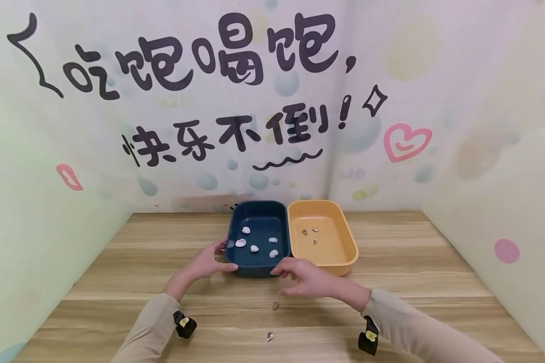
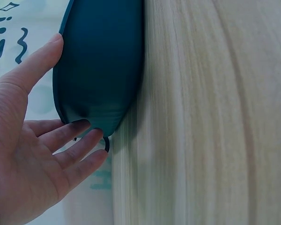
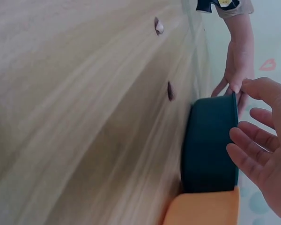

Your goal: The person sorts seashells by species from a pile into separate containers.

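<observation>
The dark blue bin (image 1: 258, 271) holds several white shells (image 1: 254, 248). My left hand (image 1: 206, 261) touches its front left corner, the thumb on the front rim and the fingers against the side wall. In the left wrist view those fingers (image 2: 78, 149) reach loosely along the blue wall. At the front right corner of the blue bin is my right hand (image 1: 306, 277), fingers loosely bent; the right wrist view shows its palm (image 3: 276, 164) with nothing in it. Two small shells lie on the table: a brown one (image 1: 275, 305) and a paler one (image 1: 270, 336) nearer me.
Against the blue bin's right side stands a yellow bin (image 1: 323, 256) with three small brownish shells (image 1: 315, 242) inside. Both bins are on a wood-grain table (image 1: 409, 282), close to a printed backdrop (image 1: 272, 186) with dark lettering. Pale walls flank the table.
</observation>
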Motion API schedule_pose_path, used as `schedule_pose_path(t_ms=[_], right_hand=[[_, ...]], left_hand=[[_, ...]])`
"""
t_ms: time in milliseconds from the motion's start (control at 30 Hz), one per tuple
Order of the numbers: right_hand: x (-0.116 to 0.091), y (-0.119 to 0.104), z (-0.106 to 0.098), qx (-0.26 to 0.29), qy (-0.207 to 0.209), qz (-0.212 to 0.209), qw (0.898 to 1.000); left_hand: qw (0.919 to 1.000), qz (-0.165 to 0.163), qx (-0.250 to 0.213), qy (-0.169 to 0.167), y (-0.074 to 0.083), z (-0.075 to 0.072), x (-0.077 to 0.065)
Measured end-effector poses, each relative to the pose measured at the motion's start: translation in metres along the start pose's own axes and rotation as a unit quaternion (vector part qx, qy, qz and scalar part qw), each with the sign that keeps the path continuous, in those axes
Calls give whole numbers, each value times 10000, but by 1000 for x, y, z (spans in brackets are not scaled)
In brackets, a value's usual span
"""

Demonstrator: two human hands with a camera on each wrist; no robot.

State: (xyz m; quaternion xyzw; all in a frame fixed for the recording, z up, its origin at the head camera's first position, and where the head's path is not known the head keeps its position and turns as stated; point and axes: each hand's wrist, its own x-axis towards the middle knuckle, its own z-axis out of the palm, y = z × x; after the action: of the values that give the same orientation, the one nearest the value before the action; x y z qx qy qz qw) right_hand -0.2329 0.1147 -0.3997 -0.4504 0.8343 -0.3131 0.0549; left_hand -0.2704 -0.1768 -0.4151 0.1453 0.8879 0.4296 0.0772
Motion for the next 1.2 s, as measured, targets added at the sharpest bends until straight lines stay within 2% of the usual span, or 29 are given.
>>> schedule_pose_path(t_ms=[200, 367, 700, 1000, 1200], right_hand=[[0, -1, 13, 135, -318, 356, 9988], [0, 3, 24, 76, -471, 393, 9981], [-1, 12, 38, 97, -499, 276, 9983], [2, 17, 45, -397, -431, -173, 9981], [1, 21, 48, -222, -393, -156, 9989]], left_hand=[[10000, 28, -17, 1, 0, 0, 1], [10000, 7, -50, -5, 1, 0, 1], [10000, -18, 19, 8, 1, 0, -1], [10000, -52, 20, -15, 1, 0, -1], [10000, -56, 35, -4, 1, 0, -2]])
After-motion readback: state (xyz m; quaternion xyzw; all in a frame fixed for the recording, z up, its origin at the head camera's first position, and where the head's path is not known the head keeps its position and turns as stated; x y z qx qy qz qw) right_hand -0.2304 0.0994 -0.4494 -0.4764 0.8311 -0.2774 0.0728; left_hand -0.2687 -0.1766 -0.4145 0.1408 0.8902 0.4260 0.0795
